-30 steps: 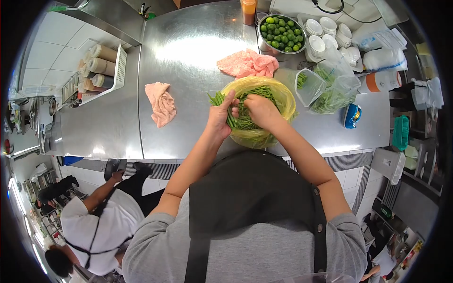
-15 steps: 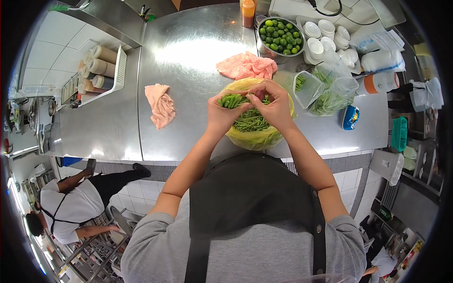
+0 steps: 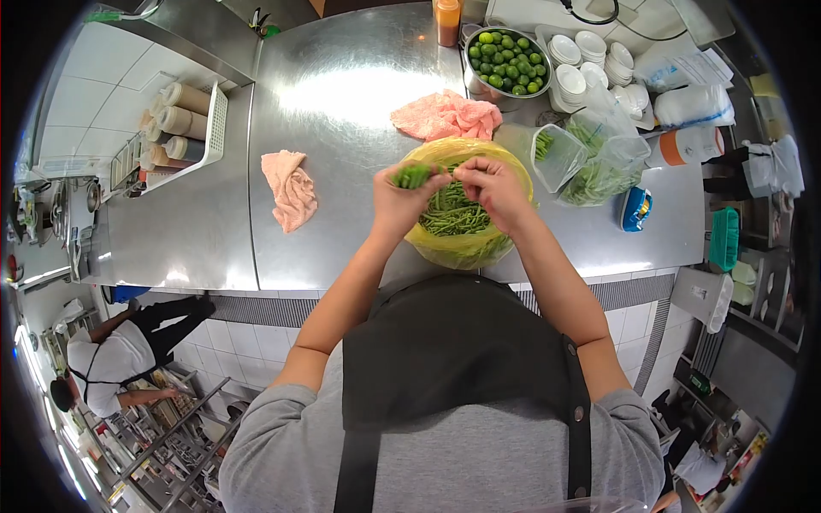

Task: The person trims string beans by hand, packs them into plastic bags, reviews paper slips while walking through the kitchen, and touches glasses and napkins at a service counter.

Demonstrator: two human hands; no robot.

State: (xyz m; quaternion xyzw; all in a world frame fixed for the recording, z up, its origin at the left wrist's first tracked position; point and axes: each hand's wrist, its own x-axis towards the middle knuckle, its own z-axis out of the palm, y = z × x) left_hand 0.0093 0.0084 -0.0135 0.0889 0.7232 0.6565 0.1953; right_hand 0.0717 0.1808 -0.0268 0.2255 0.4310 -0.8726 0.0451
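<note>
My left hand is closed around a bunch of cut green beans, their ends pointing up and away from me. Close beside it, my right hand is pinched, thumb against fingertips. Whatever is between those fingertips is too small to make out. Both hands are over a round container lined with a yellow plastic bag, and more green beans fill it beneath them.
Behind the container lies a pink cloth; a paler cloth is to the left. A bowl of limes, stacked white dishes, clear bags of greens and a blue packet are at right. A co-worker stands at left.
My hands have drawn slightly apart, the right one moving a little lower and the left one tilting the bunch. The co-worker at left has shifted farther left.
</note>
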